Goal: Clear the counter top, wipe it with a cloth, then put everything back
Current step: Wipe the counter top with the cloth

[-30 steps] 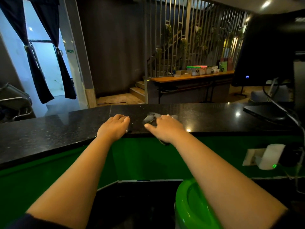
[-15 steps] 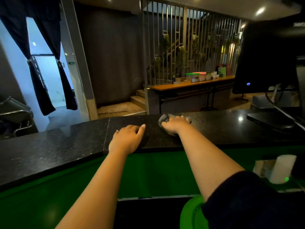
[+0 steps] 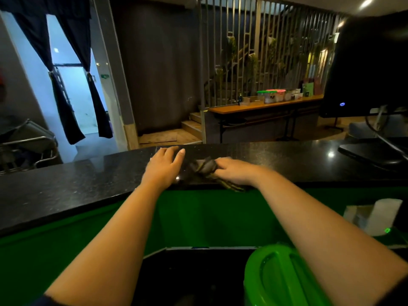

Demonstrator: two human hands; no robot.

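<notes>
the black counter (image 3: 66, 191) runs across the view, with a monitor (image 3: 366, 69) at 2 o'clock and a green bin (image 3: 276, 277) at 5 o'clock. since half a second ago the right hand (image 3: 236, 173) pulled the cloth (image 3: 205, 166) from the far side back to the near edge, still grasping it bunched, now just beside the left hand (image 3: 164, 166), which rests flat with released fingers. i judge the wiping is in progress, and putting things back is not started.

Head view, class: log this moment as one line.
phase: wiping | right hand: grips crumpled dark grey cloth on black speckled stone counter | left hand: flat on counter, beside cloth
</notes>
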